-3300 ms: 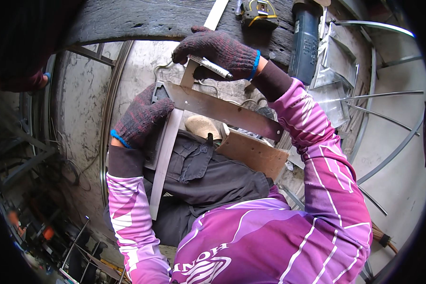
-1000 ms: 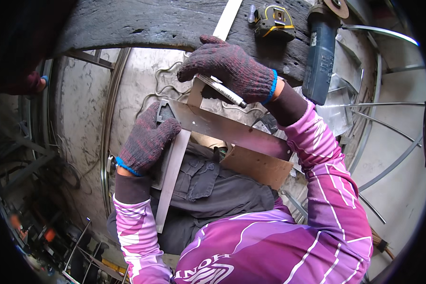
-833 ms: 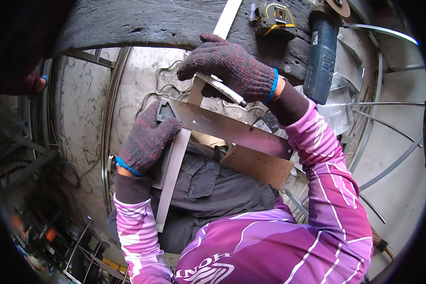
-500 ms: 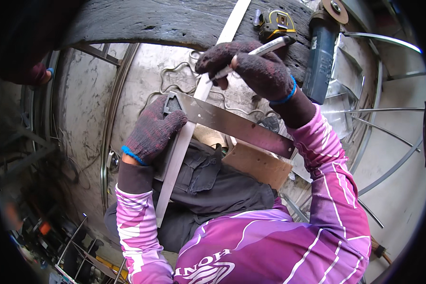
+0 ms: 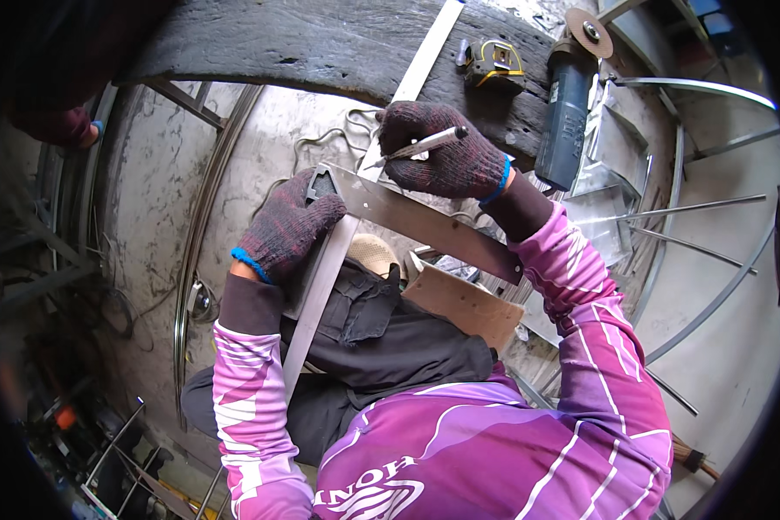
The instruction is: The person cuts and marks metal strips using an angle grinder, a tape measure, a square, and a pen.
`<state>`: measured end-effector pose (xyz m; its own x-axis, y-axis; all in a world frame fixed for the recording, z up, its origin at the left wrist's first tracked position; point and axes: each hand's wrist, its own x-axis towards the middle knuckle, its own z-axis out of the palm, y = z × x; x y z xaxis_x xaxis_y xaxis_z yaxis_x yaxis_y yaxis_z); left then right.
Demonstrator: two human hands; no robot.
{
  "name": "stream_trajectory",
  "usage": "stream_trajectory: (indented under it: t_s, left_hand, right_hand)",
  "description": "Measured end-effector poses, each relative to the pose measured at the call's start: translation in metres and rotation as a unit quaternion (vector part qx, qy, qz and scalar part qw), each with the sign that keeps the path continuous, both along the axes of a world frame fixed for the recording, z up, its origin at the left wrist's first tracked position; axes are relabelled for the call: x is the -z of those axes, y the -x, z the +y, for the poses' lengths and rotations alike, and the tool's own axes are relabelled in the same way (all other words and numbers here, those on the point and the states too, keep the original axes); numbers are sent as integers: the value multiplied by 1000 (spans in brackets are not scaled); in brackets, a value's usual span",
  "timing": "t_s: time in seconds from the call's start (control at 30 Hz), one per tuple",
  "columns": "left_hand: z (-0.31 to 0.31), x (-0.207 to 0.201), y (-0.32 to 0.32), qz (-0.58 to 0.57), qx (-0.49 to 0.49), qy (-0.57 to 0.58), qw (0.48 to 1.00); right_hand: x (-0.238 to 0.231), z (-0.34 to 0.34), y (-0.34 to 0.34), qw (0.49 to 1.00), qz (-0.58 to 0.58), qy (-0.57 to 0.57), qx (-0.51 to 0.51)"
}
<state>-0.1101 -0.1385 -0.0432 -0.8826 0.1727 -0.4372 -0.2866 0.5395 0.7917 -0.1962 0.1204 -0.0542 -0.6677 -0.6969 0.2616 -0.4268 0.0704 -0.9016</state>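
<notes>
In a dark knitted glove with a blue cuff, my left hand [image 5: 288,224] grips the stock of a try square [image 5: 425,224] against a long flat metal bar [image 5: 319,299]. The square's wide steel blade crosses over the bar and slants down toward my right forearm. My right hand [image 5: 442,152], gloved alike, is closed around a white marker pen [image 5: 433,142]. The pen's tip end points at the bar just above the blade; whether it touches cannot be made out. From my lap the bar runs up onto a dark wooden plank [image 5: 260,43].
On the plank rest a yellow-and-black tape measure [image 5: 497,65] and an angle grinder [image 5: 565,113] with a brown disc. Metal rods [image 5: 693,208] and strips lie at right. A cardboard piece [image 5: 464,305] is beside my leg. Another person's hand [image 5: 91,134] shows at far left.
My right hand has lowered toward the bar and turned, bringing the marker pen from above the blade to close over the bar. My left hand keeps its grip on the square.
</notes>
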Motion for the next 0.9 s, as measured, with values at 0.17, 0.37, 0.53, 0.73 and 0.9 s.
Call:
stream_trajectory:
  t_s: [0.17, 0.37, 0.53, 0.73, 0.9]
  left_hand:
    - [-1, 4, -3, 13, -4, -3, 1000]
    - [-4, 12, -5, 19, -9, -20, 1000]
    - [-4, 11, -2, -1, 6, 0, 1000]
    - [-9, 22, -6, 25, -7, 5, 1000]
    - [0, 5, -2, -11, -2, -7, 1000]
  right_hand:
    - [5, 0, -6, 1000, -29, -4, -4]
    - [2, -2, -7, 999, -25, -16, -21]
    - [4, -3, -7, 1000, -7, -9, -17]
    - [3, -5, -8, 1000, -12, 10, -20]
    - [7, 2, -1, 998, -36, 25, -43]
